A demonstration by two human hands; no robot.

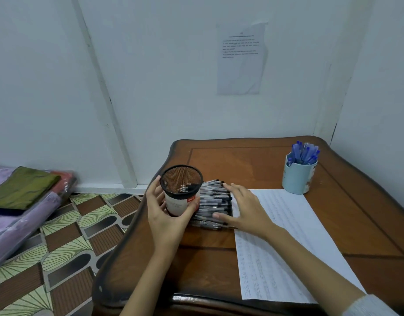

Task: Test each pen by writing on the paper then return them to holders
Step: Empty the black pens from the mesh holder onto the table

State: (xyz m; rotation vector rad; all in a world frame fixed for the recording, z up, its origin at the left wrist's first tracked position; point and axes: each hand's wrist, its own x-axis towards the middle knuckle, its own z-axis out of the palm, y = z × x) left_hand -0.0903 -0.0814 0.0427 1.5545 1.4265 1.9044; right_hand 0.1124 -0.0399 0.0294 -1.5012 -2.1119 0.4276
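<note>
Left hand [166, 213] grips the black wire-mesh pen holder [181, 179]: thumb across its near side, fingers up its left wall, over a white-and-red label band. The holder stands upright on the brown wooden table [276, 156]. A few dark items lie at its bottom, too small to name.

Right hand [241, 209] lies flat, fingers straight and spread, on the heap of clear-barrelled black-capped pens [213, 197]. The heap sits between the two hands, against the holder's right side.

The lined white paper sheet [287, 236] runs under the right forearm. A pale blue cup [296, 179] of blue-capped pens [304, 152] stands well beyond the right fingertips.

Handling, as judged:
- **Pens:** light, stiff and smooth, likely to roll and scatter. Best gathered as a small bundle, pinched round the mid-barrels.
- **Mesh holder:** light and rigid, apt to tip. Hold it low, on the labelled band.
</note>
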